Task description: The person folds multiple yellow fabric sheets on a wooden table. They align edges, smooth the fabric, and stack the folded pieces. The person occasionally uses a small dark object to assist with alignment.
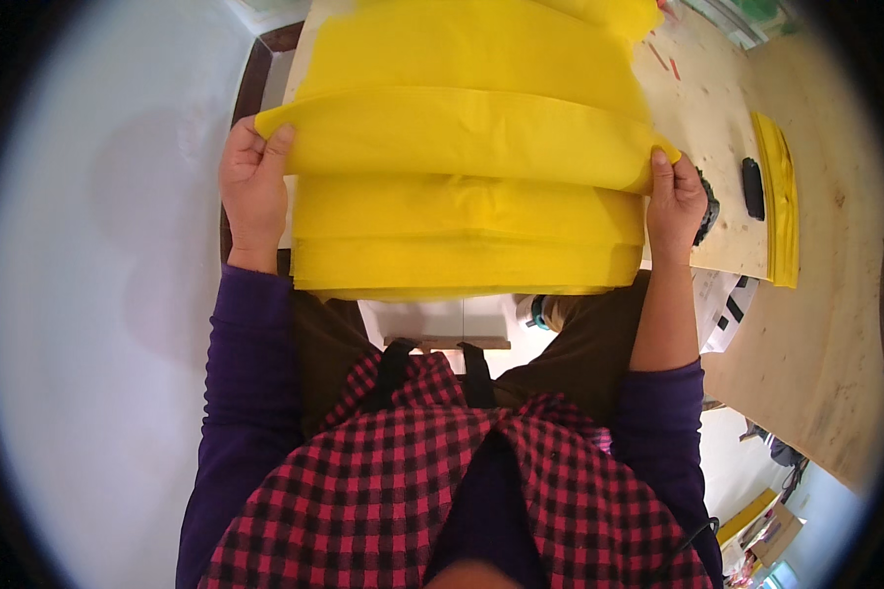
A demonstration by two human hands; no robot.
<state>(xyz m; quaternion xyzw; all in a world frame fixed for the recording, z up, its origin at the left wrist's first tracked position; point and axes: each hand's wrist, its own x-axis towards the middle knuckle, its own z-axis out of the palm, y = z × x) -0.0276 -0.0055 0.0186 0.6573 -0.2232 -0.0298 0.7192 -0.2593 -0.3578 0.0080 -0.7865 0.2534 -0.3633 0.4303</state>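
A wide sheet of yellow fabric (462,133) spreads over the table in front of me, its near part folded in layers that hang over the front edge toward my lap. My left hand (255,177) pinches the left end of a raised fold between thumb and fingers. At the opposite end, my right hand (674,201) grips the same fold, with a yellow corner showing above the thumb. The fold is stretched fairly straight between both hands. Stacked yellow layers (467,260) lie below it.
Right of the fabric, a black oblong object (752,188) rests on the wooden table (702,88), with a folded yellow strip (778,201) along its edge. A dark round item is partly hidden behind my right hand. A pale wall (118,294) stands close on the left.
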